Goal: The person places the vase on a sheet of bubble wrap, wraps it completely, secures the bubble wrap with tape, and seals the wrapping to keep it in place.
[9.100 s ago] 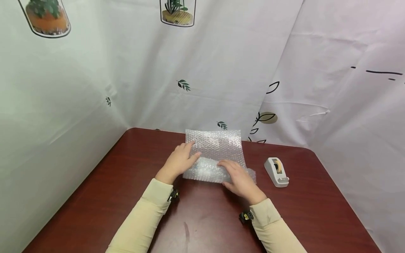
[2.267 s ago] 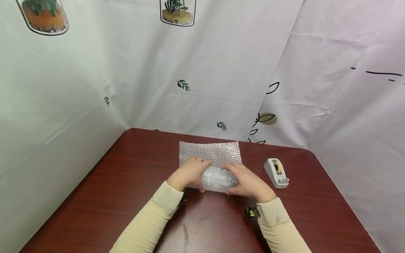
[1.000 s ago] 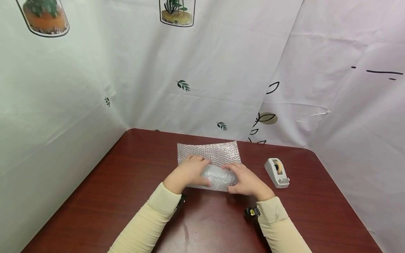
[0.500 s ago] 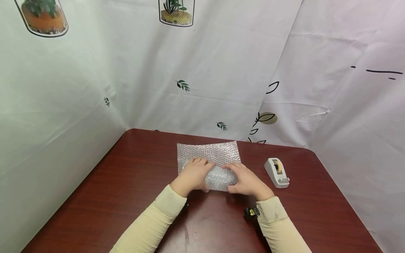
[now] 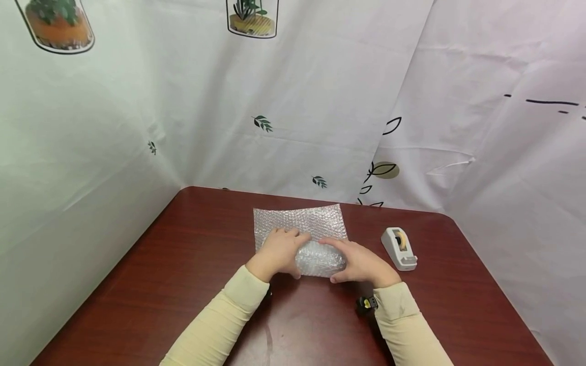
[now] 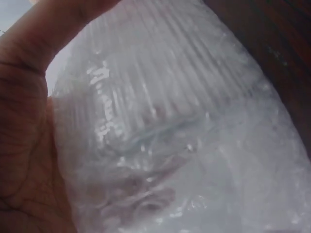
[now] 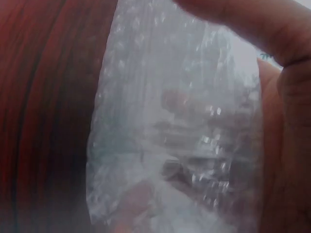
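Observation:
A sheet of clear bubble wrap (image 5: 302, 218) lies on the table, its near part rolled into a thick bundle and its far part flat. My left hand (image 5: 278, 252) grips the bundle's left end, fingers over the top and thumb at the near side. At the right end my right hand (image 5: 361, 262) holds it likewise. In the left wrist view the bubble wrap (image 6: 194, 121) fills most of the frame beside the hand. The right wrist view has the layered bubble wrap (image 7: 146, 97) against my palm. What lies inside the roll is too blurred to tell.
To the right of the wrap stands a white tape dispenser (image 5: 400, 249) with a yellowish roll. The dark red table (image 5: 220, 223) ends at a white patterned cloth (image 5: 293, 101) behind and on both sides.
Since 9 seconds ago, the flat part has become shorter and my left hand has moved from the sheet's left edge onto the bundle. Over the last second, the left hand shifted slightly right.

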Motion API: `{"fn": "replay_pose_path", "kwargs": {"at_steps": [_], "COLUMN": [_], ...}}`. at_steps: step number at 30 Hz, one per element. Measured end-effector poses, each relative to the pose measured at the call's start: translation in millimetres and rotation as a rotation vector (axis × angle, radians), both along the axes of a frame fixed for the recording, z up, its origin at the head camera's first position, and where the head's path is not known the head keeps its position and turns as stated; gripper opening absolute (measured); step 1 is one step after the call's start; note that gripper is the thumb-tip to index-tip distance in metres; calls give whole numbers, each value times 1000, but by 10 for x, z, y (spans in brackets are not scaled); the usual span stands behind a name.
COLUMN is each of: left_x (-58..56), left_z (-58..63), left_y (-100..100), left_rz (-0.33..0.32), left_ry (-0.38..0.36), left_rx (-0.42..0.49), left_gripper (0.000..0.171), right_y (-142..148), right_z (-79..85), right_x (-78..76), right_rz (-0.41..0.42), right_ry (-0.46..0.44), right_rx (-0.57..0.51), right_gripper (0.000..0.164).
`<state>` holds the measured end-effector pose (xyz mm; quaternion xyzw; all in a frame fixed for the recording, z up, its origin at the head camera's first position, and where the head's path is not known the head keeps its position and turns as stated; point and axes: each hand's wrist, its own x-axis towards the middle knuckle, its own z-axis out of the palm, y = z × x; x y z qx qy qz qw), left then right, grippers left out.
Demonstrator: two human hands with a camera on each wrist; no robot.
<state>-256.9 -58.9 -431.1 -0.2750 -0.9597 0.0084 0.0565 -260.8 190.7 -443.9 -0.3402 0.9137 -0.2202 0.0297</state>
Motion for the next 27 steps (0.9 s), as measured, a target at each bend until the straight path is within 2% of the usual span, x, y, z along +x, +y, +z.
{"fn": "replay_pose_path", "kwargs": {"at_steps": [5,9,14,20,24,27], "left_x": [12,11,-9,-65,-112,-128], "left_z": [39,69,97,99,74,68], "left_y": [-24,-49,-65,-117,-195,-247], "left_rz": [-8,-20,-30,-46,-19,13], "left_ry": [-47,-104,-141,-177,-240,-274], "left_rx": [19,40,45,155,234,260], "left_gripper": [99,99,96,75,75,78], "right_y": [42,56,66,70,66,64], "right_z": [-20,-43,-62,-81,-85,-86], "right_x": [-6,-9,-11,-18,-21,-22], "right_rz": [-38,-31,-34,-38,-33,-31], "right_ry": [-50,-84,-113,-138,-148,-156], "right_rx": [7,-5,-13,-29,-32,-35], "right_gripper": [90,87,87,87,86,86]}}
